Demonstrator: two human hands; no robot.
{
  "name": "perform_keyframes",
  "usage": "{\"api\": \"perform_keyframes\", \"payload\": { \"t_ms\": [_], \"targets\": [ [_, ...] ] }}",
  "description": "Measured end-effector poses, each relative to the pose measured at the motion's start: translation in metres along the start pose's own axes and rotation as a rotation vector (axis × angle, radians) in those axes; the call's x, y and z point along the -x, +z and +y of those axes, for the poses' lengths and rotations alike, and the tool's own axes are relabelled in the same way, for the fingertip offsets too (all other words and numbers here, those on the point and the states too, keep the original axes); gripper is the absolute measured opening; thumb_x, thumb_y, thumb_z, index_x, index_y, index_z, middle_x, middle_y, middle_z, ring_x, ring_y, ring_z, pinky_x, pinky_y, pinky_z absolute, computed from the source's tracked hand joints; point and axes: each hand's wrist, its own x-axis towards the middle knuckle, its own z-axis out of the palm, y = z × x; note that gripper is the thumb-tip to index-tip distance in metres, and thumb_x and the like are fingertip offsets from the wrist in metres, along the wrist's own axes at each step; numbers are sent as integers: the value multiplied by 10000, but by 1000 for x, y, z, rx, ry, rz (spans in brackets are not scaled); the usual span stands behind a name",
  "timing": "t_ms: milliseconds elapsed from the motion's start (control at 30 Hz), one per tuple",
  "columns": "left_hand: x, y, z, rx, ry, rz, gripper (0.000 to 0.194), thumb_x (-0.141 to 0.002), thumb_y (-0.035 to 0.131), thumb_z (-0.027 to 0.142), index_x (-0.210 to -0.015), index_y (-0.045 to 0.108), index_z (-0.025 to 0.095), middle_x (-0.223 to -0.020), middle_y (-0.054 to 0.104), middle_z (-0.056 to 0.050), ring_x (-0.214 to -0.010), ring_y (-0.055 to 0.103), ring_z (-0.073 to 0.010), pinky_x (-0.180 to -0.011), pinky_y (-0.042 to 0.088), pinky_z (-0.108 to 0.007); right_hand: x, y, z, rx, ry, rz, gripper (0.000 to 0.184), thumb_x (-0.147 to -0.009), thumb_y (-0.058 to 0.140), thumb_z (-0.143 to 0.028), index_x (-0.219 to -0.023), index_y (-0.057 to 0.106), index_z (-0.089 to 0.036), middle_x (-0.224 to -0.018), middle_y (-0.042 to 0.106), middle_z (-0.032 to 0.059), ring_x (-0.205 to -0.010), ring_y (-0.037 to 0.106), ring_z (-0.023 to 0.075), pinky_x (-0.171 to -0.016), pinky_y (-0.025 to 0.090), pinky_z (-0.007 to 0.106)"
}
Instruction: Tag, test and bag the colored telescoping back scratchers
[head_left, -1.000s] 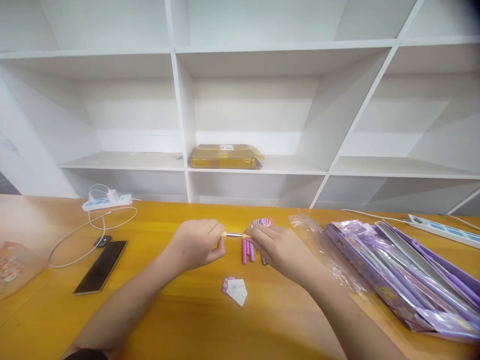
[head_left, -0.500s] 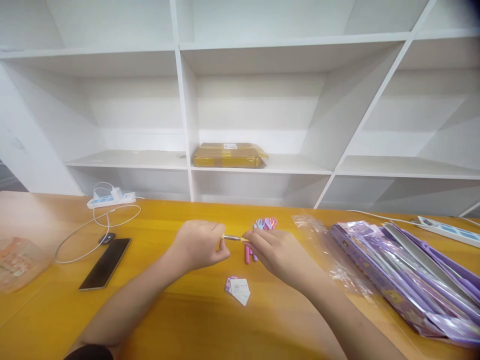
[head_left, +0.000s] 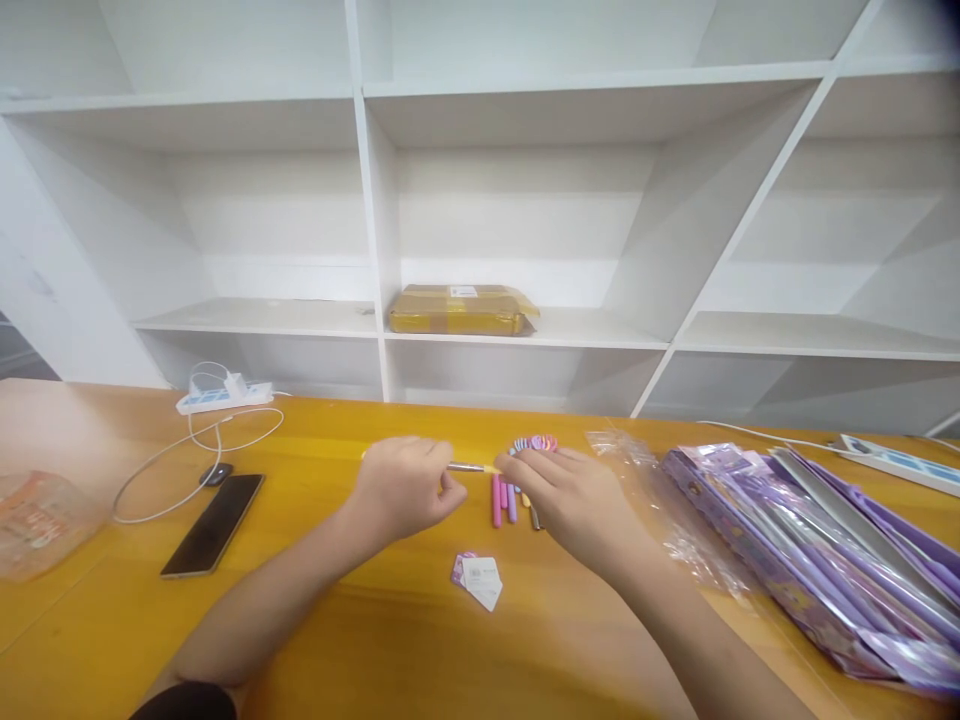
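Note:
A slim pen [head_left: 469, 467] with a silver middle and yellow ends lies level between my two hands. My left hand [head_left: 405, 485] is closed around one end, and a bit of yellow pokes out past its far side. At the other end, the fingers of my right hand [head_left: 559, 495] pinch the yellow tip; the fingertips are partly hidden. Just behind and below the right hand lie several colourful pens [head_left: 496, 500] with pink and purple barrels and decorated tops, partly covered by that hand. Small paper cards [head_left: 481, 580] lie on the table nearer to me.
Clear plastic wrapping [head_left: 652, 500] and an opened purple package [head_left: 780, 560] of plastic-wrapped items lie right. On the left are a phone [head_left: 214, 525], a mouse [head_left: 217, 474], a white cable, a power strip [head_left: 225, 397] and a plastic bag [head_left: 41, 525]. A taped box [head_left: 461, 310] sits on the shelf.
My right hand has shifted slightly right, uncovering more of the pens beneath. More yellow sticks out beyond my left hand, and the pen has risen a little.

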Motion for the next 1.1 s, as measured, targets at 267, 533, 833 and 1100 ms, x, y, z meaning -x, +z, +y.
{"api": "perform_keyframes", "payload": {
  "t_ms": [267,533,833,1100],
  "targets": [
    [-7,-25,-143,-158,-287,-19,241,-729,521,348,-544,467,204,-549,561,-61,-562,457,-190,-565,207,-311,67,-46,139,375,359,264,323,-1008,423,-142,-1013,726,-253,-939,796,96,-851,709,207,-854,452,362],
    [7,-38,-192,-240,-363,-7,217,-672,529,348,-561,402,213,-552,475,-47,-586,426,-195,-585,216,-330,106,-54,194,321,561,187,234,-973,512,-180,-1082,698,-270,-1002,781,117,-851,716,223,-799,482,334],
    [-8,-33,-173,-329,-413,164,221,-735,590,323,-654,408,227,-641,565,-55,-746,528,-262,-717,276,-391,106,-43,194,242,576,226,252,-1033,469,-255,-1089,714,-259,-1012,751,48,-723,687,143,-665,470,264],
    [-3,-27,-185,-262,-264,247,248,-659,610,319,-611,382,236,-566,498,-25,-624,465,-224,-720,311,-409,114,-47,203,281,519,283,290,-996,450,-196,-1088,721,-247,-939,735,28,-751,695,142,-681,484,249]
  ]
}}
